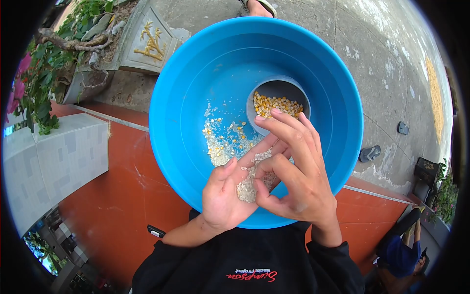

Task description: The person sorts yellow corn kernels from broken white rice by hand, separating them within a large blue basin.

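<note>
My left hand is palm up over the near side of a blue basin, with a heap of white rice grains resting in it. Above that palm is my right hand, its thumb and index finger brought together at the rice; anything between the tips is too small to tell. Inside the basin, at the right, a small round bowl holds yellow corn kernels. Rice mixed with some corn lies loose on the basin floor at the left.
Potted plants and a pale tiled block stand at the left. A dark phone-like object is beside my left forearm. Sandals lie on the concrete at the right. Another person is at the lower right.
</note>
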Available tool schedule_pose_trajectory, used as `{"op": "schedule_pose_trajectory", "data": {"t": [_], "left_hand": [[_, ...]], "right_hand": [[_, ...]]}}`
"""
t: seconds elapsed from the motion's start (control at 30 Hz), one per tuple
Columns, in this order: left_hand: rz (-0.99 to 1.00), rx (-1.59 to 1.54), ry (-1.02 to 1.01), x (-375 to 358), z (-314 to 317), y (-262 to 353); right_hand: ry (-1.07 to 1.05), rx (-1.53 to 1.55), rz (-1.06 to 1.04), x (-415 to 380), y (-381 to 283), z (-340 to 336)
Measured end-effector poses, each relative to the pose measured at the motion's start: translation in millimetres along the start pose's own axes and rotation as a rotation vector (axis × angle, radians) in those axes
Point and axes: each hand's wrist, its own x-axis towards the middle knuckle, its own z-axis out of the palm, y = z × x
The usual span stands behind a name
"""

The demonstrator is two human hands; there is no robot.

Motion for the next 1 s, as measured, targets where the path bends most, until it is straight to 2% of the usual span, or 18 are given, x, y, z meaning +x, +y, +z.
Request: {"op": "schedule_pose_trajectory", "data": {"t": [0.4,0.5,0.57,0.67,0.73,1.0], "left_hand": [[0.01,-0.035,-0.03,-2.3,-5.0,-0.5],[0.035,-0.066,-0.038,0.2,-3.8,-0.3],[0.066,-0.108,-0.054,2.7,-6.3,-2.0],[0.094,-0.154,0.071,-6.5,-1.6,6.8],[0.147,-0.195,0.076,-11.6,-6.5,14.0],[0.307,-0.372,0.052,-22.2,-34.9,27.4]], "right_hand": [[0.027,-0.049,-0.024,-0.3,1.0,1.4],[0.096,-0.015,-0.014,0.4,0.1,-2.8],[0.219,-0.043,0.038,0.2,4.8,-1.6],[0.369,-0.08,0.133,-1.2,12.1,-6.5],[0.47,-0.092,0.207,-2.8,17.5,-5.2],[0.521,0.018,0.193,-4.0,20.2,-7.3]]}}
